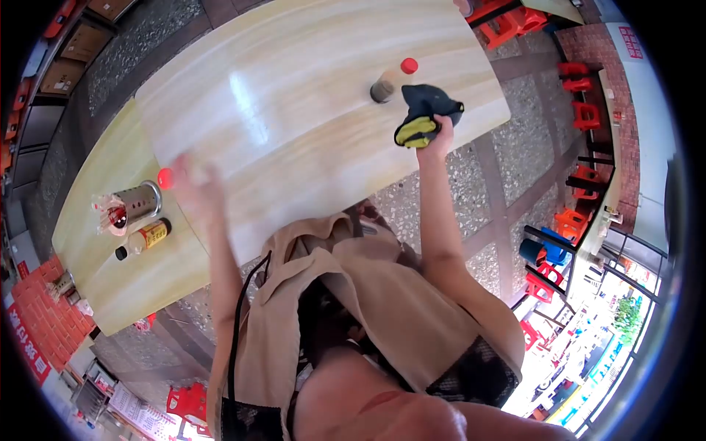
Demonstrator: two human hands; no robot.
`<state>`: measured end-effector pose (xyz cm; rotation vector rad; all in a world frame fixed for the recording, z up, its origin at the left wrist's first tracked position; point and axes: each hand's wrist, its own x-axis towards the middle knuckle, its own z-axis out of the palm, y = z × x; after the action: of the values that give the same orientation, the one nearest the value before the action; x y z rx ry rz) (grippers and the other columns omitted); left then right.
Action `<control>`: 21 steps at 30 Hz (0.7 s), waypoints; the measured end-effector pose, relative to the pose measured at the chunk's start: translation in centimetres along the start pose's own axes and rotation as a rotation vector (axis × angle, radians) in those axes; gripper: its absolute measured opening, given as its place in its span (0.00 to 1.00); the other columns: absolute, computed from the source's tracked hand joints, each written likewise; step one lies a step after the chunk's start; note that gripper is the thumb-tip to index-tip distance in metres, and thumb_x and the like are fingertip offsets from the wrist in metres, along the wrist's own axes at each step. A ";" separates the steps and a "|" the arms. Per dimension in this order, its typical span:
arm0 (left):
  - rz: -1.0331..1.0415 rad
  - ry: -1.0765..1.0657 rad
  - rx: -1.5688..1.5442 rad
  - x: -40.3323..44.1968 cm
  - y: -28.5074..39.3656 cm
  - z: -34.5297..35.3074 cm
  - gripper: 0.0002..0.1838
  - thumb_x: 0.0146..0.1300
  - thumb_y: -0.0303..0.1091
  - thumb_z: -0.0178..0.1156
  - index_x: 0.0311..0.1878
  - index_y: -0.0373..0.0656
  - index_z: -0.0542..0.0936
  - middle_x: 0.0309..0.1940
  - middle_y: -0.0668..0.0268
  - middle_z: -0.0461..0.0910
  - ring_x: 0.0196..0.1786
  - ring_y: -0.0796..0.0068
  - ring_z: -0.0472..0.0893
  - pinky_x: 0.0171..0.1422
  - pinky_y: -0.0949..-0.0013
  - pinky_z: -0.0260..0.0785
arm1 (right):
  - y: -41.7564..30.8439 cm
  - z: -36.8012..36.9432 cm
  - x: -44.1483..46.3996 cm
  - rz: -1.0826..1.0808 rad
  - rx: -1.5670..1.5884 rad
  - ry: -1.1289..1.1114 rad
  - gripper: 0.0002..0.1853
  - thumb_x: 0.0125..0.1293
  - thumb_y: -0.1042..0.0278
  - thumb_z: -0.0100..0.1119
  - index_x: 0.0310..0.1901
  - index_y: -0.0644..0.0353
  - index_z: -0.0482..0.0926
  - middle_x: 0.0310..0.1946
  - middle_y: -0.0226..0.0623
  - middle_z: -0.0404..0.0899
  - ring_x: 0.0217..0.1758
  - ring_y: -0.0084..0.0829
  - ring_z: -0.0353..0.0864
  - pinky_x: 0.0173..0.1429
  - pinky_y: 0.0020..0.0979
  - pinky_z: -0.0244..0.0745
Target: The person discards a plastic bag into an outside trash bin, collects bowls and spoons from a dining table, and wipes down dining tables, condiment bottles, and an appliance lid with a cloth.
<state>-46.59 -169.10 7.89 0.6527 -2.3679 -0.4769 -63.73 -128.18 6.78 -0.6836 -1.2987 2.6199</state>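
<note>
My right hand (439, 138) is closed round a dark cloth (432, 105) with a yellow-green part, held over the table's right end. Just left of the cloth, a dark-filled bottle (382, 90) and a red-capped container (408, 67) stand on the pale table (309, 110). Blurred by motion, my left hand (197, 184) is at the left, beside a red cap (165, 178); its fingers are too smeared to read. Nearby are a perforated metal holder (140, 202) with wrapped items and a yellow-labelled bottle (151, 234) lying or tilted, with a black cap.
A second, yellowish tabletop (110, 294) adjoins on the left. Red stools (586, 115) stand along the right wall, with a blue one (555, 246) lower down. Cardboard boxes (84, 42) are on shelves at upper left. Another red stool (187, 404) shows at lower left.
</note>
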 end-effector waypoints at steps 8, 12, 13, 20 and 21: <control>0.259 -0.567 -0.447 -2.7 22.0 26.9 0.40 0.48 0.37 0.70 0.64 0.36 0.65 0.61 0.52 0.71 0.62 0.55 0.71 0.64 0.56 0.62 | 1.6 6.0 4.6 -0.568 -0.857 -0.155 0.18 0.58 0.67 0.63 0.46 0.71 0.74 0.33 0.38 0.80 0.35 0.27 0.78 0.42 0.30 0.75; -0.573 -1.105 -1.729 -3.4 26.0 35.8 0.40 0.50 0.38 0.71 0.64 0.35 0.64 0.55 0.58 0.75 0.56 0.66 0.76 0.59 0.66 0.67 | 3.9 5.0 8.0 -0.483 -0.826 -0.195 0.21 0.62 0.64 0.61 0.50 0.72 0.74 0.38 0.41 0.81 0.39 0.27 0.77 0.46 0.32 0.74; -0.365 -0.963 -1.720 -4.0 26.5 37.0 0.40 0.47 0.34 0.73 0.62 0.35 0.63 0.52 0.61 0.76 0.52 0.74 0.76 0.57 0.70 0.68 | 4.1 4.9 8.1 -0.391 -0.712 -0.118 0.20 0.64 0.64 0.59 0.51 0.72 0.74 0.42 0.41 0.81 0.42 0.28 0.78 0.48 0.31 0.73; -0.502 -1.067 -1.158 -0.6 26.1 20.7 0.48 0.33 0.27 0.80 0.58 0.42 0.60 0.46 0.60 0.75 0.44 0.75 0.78 0.45 0.70 0.75 | -5.4 5.0 2.2 -0.223 0.429 -0.596 0.34 0.71 0.44 0.37 0.66 0.68 0.61 0.60 0.46 0.70 0.60 0.44 0.72 0.65 0.43 0.66; -0.419 -1.079 -1.120 0.4 26.2 18.2 0.49 0.34 0.29 0.80 0.59 0.43 0.58 0.45 0.61 0.74 0.38 0.73 0.79 0.38 0.71 0.76 | -7.2 6.4 0.3 -0.291 0.316 -0.370 0.36 0.71 0.41 0.37 0.66 0.67 0.60 0.60 0.47 0.70 0.60 0.45 0.72 0.64 0.44 0.67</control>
<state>-67.46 -144.98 7.22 0.3259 -2.1795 -2.5811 -67.47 -128.21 15.65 0.0386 -0.9315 2.6872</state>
